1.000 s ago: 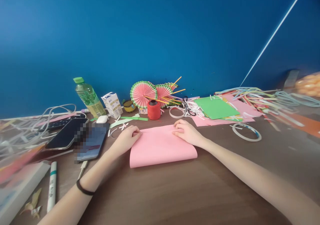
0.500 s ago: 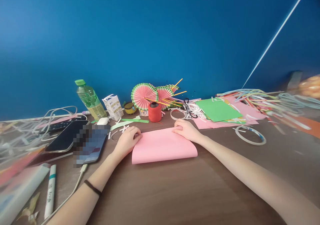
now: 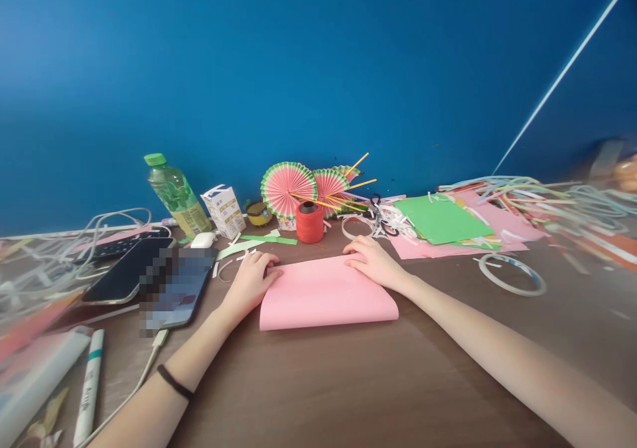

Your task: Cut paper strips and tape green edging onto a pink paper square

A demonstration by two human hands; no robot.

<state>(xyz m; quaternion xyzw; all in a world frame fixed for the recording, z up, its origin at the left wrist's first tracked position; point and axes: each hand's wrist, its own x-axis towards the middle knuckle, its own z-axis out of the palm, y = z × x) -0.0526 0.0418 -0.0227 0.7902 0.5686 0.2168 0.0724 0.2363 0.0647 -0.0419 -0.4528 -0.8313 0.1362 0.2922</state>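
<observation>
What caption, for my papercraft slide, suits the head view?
Left hand and right hand touch bent-over pink paper on a brown table, a red spool beyond.

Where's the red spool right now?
In the head view, the red spool stands near the middle, in front of the round paper fans and beyond the bent pink paper.

Pink sheet (image 3: 328, 295): inside of fold hidden; far edge partly under left hand (image 3: 251, 281) and right hand (image 3: 374, 263)
Hands: pinching or just pressing, can't tell
Phone (image 3: 186, 289): screen pixelated
Carton (image 3: 225, 212): print too small
White box (image 3: 47, 381): blurred, cut by left edge
Marker (image 3: 89, 385): end cut at bottom
Orange lump (image 3: 627, 172): blurred, cut at right
</observation>
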